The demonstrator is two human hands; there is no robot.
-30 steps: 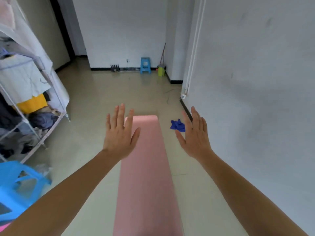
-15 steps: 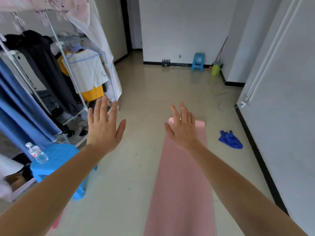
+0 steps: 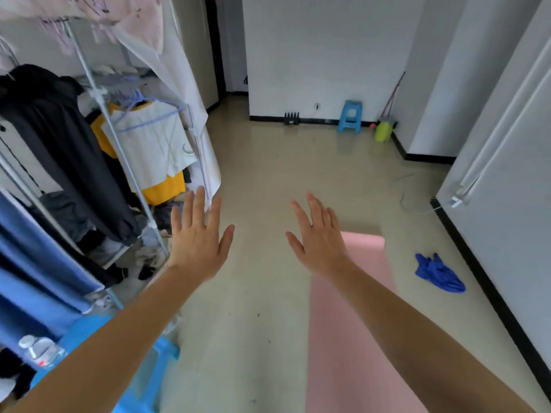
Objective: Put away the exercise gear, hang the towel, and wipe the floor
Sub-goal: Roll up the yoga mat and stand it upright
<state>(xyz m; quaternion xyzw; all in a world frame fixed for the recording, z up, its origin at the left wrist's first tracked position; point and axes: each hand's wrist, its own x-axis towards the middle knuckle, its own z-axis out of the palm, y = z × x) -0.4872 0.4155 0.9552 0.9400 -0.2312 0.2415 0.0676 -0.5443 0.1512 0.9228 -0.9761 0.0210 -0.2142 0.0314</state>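
At the far left a clothes rack (image 3: 98, 150) stands crammed with hung garments, dark coats, a white top over something yellow, and loose clothes heaped on its lower shelf. Below it a blue stool (image 3: 155, 362) carries a clear water bottle (image 3: 40, 351) lying on its seat. The left hand (image 3: 198, 242) hovers flat in the air, fingers spread wide, gripping nothing; the right hand (image 3: 320, 242) does the same just beside it. Under the right forearm the pink exercise mat (image 3: 351, 338) lies unrolled on the floor (image 3: 268, 204), its long axis running away from the person toward the far wall, far end square. Right of the mat, near the wall's black skirting, a blue cloth (image 3: 439, 274) lies crumpled. Compared with half a second ago the view has swung a little further left, so mat and cloth sit further right and the rack fills more of the scene.
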